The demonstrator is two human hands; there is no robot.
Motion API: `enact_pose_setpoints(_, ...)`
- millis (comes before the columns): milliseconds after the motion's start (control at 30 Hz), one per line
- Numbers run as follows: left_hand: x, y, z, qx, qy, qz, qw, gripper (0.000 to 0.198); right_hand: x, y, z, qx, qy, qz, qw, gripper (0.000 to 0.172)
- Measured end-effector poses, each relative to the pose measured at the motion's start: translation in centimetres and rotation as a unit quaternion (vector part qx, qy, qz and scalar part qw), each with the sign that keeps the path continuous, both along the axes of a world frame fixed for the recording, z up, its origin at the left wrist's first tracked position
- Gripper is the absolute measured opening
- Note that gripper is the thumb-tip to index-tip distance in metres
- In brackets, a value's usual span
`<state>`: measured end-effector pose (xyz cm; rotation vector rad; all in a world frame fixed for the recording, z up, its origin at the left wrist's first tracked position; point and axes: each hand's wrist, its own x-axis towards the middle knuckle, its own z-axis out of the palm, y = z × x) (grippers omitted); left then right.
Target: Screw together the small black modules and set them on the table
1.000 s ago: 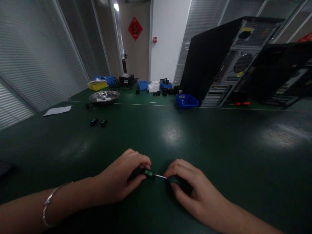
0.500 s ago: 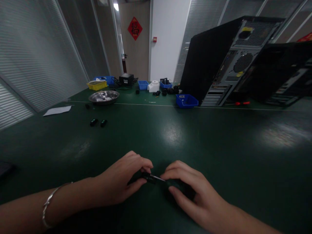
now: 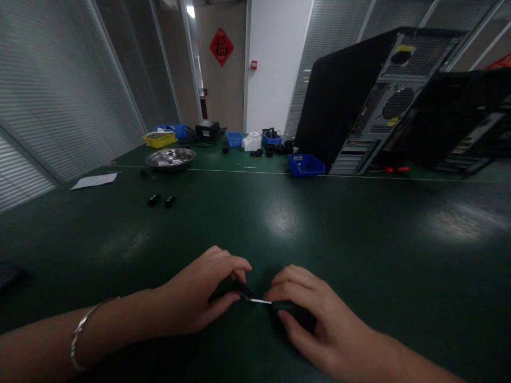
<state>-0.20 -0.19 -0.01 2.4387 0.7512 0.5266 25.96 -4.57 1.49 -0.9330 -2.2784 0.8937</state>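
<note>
Near the table's front, my left hand (image 3: 203, 290) pinches a small black part (image 3: 243, 290) between thumb and fingers. What kind of part it is, I cannot make out. My right hand (image 3: 315, 314) is closed around the dark handle of a screwdriver (image 3: 260, 301), mostly hidden under the fingers. Its thin metal shaft points left and meets the lower edge of the black part. Farther off to the left, two small black pieces (image 3: 154, 200) with greenish tops lie side by side on the green table (image 3: 223, 223).
A metal dish (image 3: 171, 159), a yellow tray (image 3: 159, 140) and a paper sheet (image 3: 95, 181) lie at the far left. A blue bin (image 3: 306, 166) stands beside a large black computer case (image 3: 347, 101). A dark object (image 3: 10, 275) sits at the left edge.
The screwdriver's shaft has swung to a nearly level line, and its tip now meets the black part lower down. My right hand has shifted slightly; my left hand barely moved.
</note>
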Motion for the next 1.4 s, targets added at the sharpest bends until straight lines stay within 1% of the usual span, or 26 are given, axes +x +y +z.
enact_pose_setpoints(100,-0.1,0.0,0.0,0.000,0.005,0.000,1.000,0.045,0.0,0.0,0.0,-0.007,0.025,0.003,1.000,0.023)
enact_pose_setpoints(233,-0.1,-0.2,0.3,-0.007,0.013,-0.001,1.000,0.044,0.2,0.2,-0.4,-0.018,0.048,-0.023,0.998,0.020)
enact_pose_setpoints(300,0.0,-0.2,0.3,-0.007,0.012,0.001,1.000,0.045,0.2,0.4,-0.5,-0.012,0.042,-0.038,0.998,0.020)
enact_pose_setpoints(500,0.1,0.1,0.4,0.006,0.000,-0.002,1.000,0.046,-0.1,0.5,0.0,0.006,0.002,-0.027,1.000,0.020)
enact_pose_setpoints(667,0.1,0.2,0.3,0.025,-0.025,0.028,0.999,0.041,-0.2,0.4,-0.1,-0.006,0.003,-0.043,0.999,0.022)
enact_pose_setpoints(800,0.1,0.1,0.4,0.004,-0.009,0.050,0.999,0.035,0.0,0.4,-0.3,-0.013,0.011,-0.039,0.999,0.020)
enact_pose_setpoints(900,0.0,0.0,0.8,-0.022,0.015,0.033,0.999,0.034,0.2,0.4,-0.5,-0.014,0.020,-0.038,0.999,0.018)
enact_pose_setpoints(1000,-0.1,0.2,1.1,-0.021,0.013,0.017,1.000,0.022,0.2,0.4,-0.6,-0.017,0.031,-0.044,0.998,0.018)
enact_pose_setpoints(1033,-0.1,0.3,1.1,-0.015,0.005,0.018,1.000,0.021,0.2,0.4,-0.6,-0.019,0.034,-0.046,0.998,0.018)
enact_pose_setpoints(1100,-0.2,0.5,0.9,0.000,-0.013,0.013,1.000,0.029,0.2,0.4,-0.6,-0.021,0.041,-0.050,0.998,0.018)
enact_pose_setpoints(1200,-0.2,0.8,0.4,0.016,-0.020,-0.022,0.999,0.045,0.1,0.4,-0.7,-0.020,0.048,-0.052,0.997,0.018)
enact_pose_setpoints(1267,-0.2,0.8,0.3,0.019,-0.008,-0.036,0.999,0.046,0.1,0.5,-0.8,-0.020,0.047,-0.053,0.997,0.018)
enact_pose_setpoints(1400,-0.2,0.7,0.6,0.003,0.020,-0.033,0.999,0.041,0.2,0.6,-0.9,-0.024,0.049,-0.053,0.997,0.018)
